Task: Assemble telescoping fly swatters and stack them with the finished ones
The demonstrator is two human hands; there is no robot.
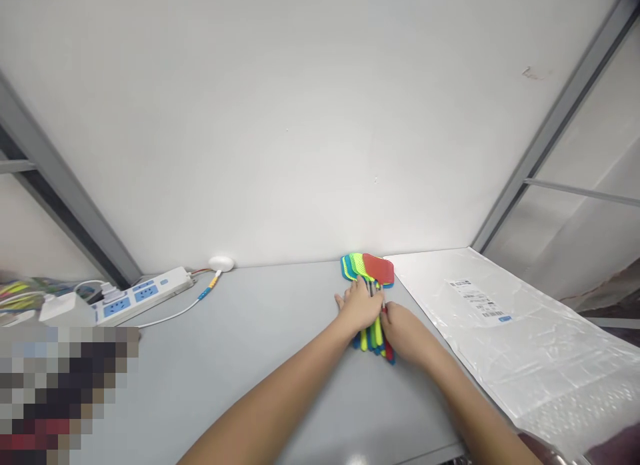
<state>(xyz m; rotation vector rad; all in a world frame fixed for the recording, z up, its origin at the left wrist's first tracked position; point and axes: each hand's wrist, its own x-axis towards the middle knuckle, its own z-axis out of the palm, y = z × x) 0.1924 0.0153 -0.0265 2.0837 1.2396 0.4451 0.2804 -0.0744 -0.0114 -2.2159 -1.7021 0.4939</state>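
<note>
A fanned bunch of plastic fly swatters (370, 270) in blue, green, yellow and red lies on the grey table (260, 345) near the back wall. My left hand (359, 305) rests on top of their handles, fingers stretched over them. My right hand (404, 333) is beside it on the right, fingers curled round the lower ends of the handles, where red and blue tips stick out.
A clear plastic bag with a printed label (505, 338) lies flat on the right. A white power strip (145, 293) with blue sockets, a plugged adapter and cables sit at the back left, beside a small white round device (221, 263). A blurred patch covers the lower left.
</note>
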